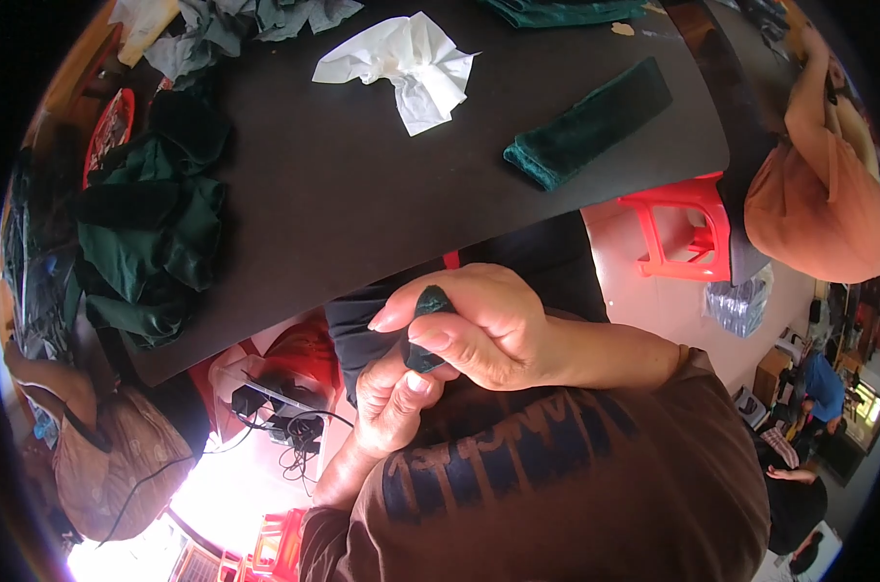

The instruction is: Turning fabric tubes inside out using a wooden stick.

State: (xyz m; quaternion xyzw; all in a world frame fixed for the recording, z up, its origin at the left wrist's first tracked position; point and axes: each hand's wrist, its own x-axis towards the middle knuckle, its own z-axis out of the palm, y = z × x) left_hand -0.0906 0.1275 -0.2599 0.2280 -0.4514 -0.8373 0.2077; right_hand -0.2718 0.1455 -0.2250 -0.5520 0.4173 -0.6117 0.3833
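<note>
A small piece of dark green velvet fabric point(425, 358) is held up in front of my chest, just off the table's near edge. My right hand point(488, 325) is closed round it, the thumb pressed on its side and the fingers curled over behind. From below, my left hand point(393, 398) pinches its lower end near the thumb tip. Most of the piece is hidden by the fingers. On the table beyond, to the right, lies a folded strip of green velvet point(595, 121). A crumpled white tissue point(401, 68) lies at the far middle.
The dark table point(294, 194) carries a heap of green velvet point(149, 223) at left, grey-green scraps point(202, 39) far left and more green cloth point(566, 10) far side. A red stool point(687, 228) stands at right. Other people sit at left point(120, 466) and right point(823, 209). Black cables point(299, 441) hang below.
</note>
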